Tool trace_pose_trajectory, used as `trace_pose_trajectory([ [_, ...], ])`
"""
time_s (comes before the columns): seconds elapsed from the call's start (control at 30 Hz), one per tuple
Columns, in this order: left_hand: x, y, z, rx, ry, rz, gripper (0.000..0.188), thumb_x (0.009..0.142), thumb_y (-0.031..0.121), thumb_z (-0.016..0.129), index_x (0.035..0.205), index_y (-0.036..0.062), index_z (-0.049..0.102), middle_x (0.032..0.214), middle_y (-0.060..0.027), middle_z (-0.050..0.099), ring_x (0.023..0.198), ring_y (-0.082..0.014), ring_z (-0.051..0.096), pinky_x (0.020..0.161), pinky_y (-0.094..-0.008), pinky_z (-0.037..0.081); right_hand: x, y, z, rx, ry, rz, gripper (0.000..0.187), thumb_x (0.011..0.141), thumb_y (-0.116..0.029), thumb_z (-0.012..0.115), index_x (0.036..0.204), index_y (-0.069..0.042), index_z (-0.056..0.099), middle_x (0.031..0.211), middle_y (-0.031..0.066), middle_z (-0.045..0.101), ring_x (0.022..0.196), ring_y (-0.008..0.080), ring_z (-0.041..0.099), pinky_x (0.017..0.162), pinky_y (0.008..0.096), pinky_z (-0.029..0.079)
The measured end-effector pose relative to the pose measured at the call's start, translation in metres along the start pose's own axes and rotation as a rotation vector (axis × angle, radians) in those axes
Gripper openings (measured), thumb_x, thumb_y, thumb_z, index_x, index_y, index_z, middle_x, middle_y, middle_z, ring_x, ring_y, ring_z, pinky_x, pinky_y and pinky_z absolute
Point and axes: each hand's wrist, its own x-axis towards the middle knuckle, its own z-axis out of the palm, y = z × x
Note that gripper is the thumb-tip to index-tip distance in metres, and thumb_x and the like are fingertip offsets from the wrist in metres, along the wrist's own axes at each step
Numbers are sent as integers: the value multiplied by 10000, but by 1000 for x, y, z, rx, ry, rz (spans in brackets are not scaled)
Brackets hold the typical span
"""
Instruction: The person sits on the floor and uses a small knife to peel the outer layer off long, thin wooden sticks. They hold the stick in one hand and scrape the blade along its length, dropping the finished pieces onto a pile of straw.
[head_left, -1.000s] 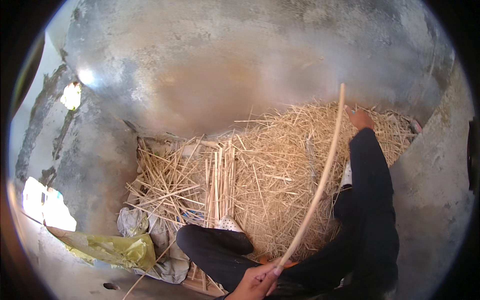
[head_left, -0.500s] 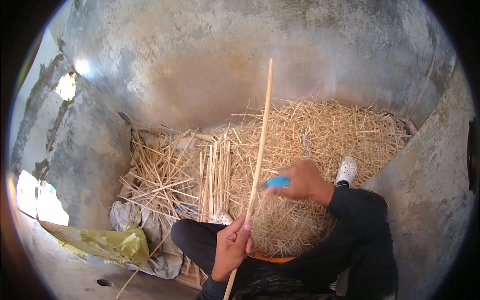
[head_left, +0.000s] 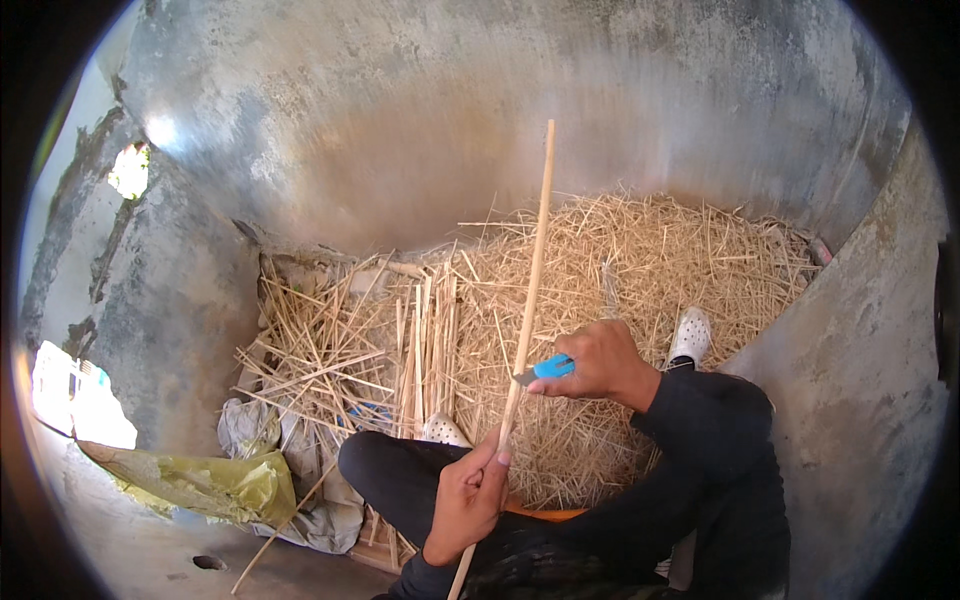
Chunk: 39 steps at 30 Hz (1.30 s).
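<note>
A long pale wooden strip (head_left: 538,262) slants up from my lap, its far tip against the backdrop of the wall. Low on it, my left hand (head_left: 470,500) is closed round the strip with the thumb lying along it. My right hand (head_left: 605,362) grips a blue utility knife (head_left: 554,367). The knife's blade touches the strip a little above my left hand. Part of the strip is hidden behind my left fingers.
Shavings (head_left: 690,260) heap against the concrete wall (head_left: 480,90). Several cut strips (head_left: 425,350) lie in a row, beside a loose pile of sticks (head_left: 320,345). A yellowish plastic sheet (head_left: 240,485) and grey sacking (head_left: 325,525) lie at left. My white perforated shoes (head_left: 690,335) rest among the shavings.
My right hand, blurred before, now shows sharply, and the knife blade meets the strip. The strip's upper end has shifted slightly right. My left hand keeps its hold.
</note>
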Motion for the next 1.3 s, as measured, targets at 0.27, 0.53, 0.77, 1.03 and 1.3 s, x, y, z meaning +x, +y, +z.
trace_pose_trajectory([
  [0.27, -8, 3, 6, -34, -12, 3, 386, 969, 150, 493, 1316, -17, 466, 592, 59, 417, 473, -14, 366, 425, -185, 283, 16, 49, 10, -96, 87, 209, 748, 699, -811, 480, 472, -98, 504, 407, 57, 430, 372, 224, 471, 378, 367, 351],
  [0.53, -19, -2, 12, -74, -113, -58, 382, 975, 155, 480, 1324, -1, 465, 629, 48, 436, 483, -19, 374, 433, -185, 302, 20, 93, -2, -65, 140, 405, 807, 764, -806, 384, 468, -72, 539, 387, 59, 428, 370, 222, 478, 384, 382, 358],
  [0.77, -32, -8, 14, -54, -186, -140, 393, 980, 154, 469, 1344, 10, 442, 627, 47, 438, 498, -17, 382, 438, -185, 308, 45, 171, -21, -160, 184, 672, 795, 799, -767, 399, 475, -49, 506, 435, 80, 454, 394, 219, 473, 396, 402, 355],
  [1.03, -32, -7, 16, -34, -164, -117, 408, 969, 159, 491, 1338, -6, 440, 600, 39, 442, 462, -20, 386, 428, -175, 319, 27, 269, -69, -120, 394, 1253, 781, 855, -691, 373, 980, 21, 668, 897, 272, 627, 924, 328, 624, 785, 384, 468],
  [1.3, 10, -16, -13, -248, -70, -64, 408, 971, 153, 480, 1337, -20, 426, 725, -60, 601, 505, -54, 478, 465, -178, 394, 15, 76, -1, 271, -74, 462, 665, 855, -614, 501, 515, -44, 513, 428, 91, 409, 419, 213, 428, 472, 379, 364],
])
